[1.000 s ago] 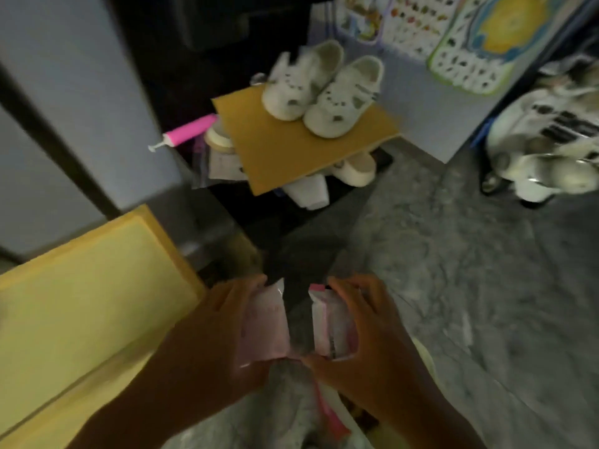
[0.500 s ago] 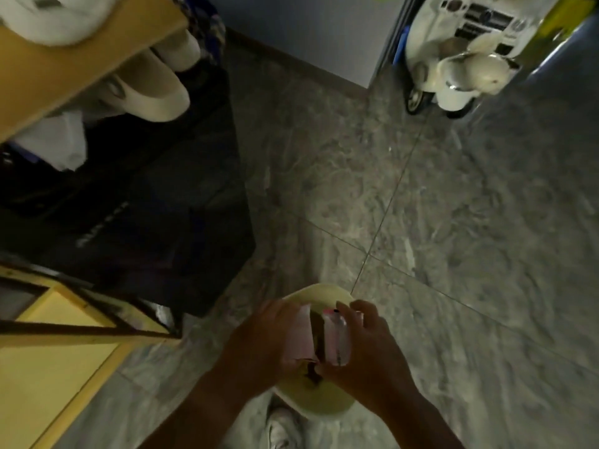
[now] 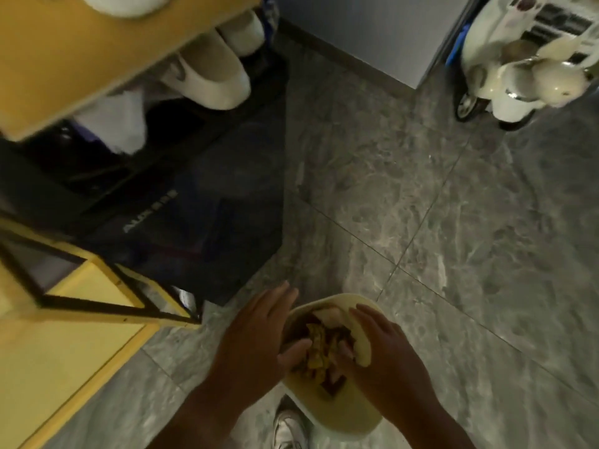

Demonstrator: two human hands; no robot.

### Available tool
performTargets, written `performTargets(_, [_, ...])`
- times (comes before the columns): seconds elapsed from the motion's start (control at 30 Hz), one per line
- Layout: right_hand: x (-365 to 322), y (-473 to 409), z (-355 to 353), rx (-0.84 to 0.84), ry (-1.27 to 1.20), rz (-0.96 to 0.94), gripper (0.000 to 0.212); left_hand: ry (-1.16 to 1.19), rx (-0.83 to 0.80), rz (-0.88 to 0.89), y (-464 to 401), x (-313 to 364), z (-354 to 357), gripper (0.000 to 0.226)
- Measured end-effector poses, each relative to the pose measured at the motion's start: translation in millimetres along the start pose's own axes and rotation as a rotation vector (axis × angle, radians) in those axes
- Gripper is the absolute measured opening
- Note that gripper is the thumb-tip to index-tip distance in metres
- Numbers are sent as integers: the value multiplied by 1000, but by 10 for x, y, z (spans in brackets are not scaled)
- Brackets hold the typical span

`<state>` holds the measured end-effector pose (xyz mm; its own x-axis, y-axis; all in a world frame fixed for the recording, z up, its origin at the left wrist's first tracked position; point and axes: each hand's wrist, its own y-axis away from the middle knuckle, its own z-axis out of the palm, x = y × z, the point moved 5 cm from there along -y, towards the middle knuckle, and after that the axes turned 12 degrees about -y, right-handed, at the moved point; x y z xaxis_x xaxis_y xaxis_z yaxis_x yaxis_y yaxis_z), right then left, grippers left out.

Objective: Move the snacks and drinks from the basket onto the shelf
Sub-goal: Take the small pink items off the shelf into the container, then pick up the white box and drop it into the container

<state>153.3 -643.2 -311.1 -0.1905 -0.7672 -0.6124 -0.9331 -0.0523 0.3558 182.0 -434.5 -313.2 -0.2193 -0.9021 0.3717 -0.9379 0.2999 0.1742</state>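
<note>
A cream basket [image 3: 340,416] sits on the floor at the bottom centre, between my hands. It holds several yellow and dark snack packets [image 3: 319,351] and a pale packet [image 3: 330,315] near its far rim. My left hand [image 3: 256,338] lies over the basket's left rim with fingers straight and the thumb touching the snacks. My right hand [image 3: 382,354] reaches in from the right, fingertips among the packets; its grip is hidden. The yellow shelf [image 3: 81,338] with a black frame stands at the left.
A dark box [image 3: 194,222] stands on the floor beyond the shelf. A yellow board [image 3: 81,43] above it covers pale shoes [image 3: 214,76]. A cream toy scooter [image 3: 518,66] is parked at the top right. My shoe [image 3: 288,426] shows below the basket. Grey marble floor spreads right.
The view swung down from the shoe rack to the floor. Both hands, which held pink-white packets, dropped to the basket; the pink packets no longer show in my fingers.
</note>
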Motion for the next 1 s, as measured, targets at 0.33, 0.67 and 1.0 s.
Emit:
performTargets(0.33, [-2721, 25, 342, 1, -175, -555, 59, -69, 560, -379, 1541, -1420, -2449, 44])
performTargets(0.67, [-4852, 602, 2120, -366, -15, -880, 80, -60, 676, -895, 3997, -3047, -2999, 75])
performTargets(1.0, [-5939, 699, 3595, -622, 49, -895, 127, -253, 300, -1072, 4127, -3923, -2526, 110])
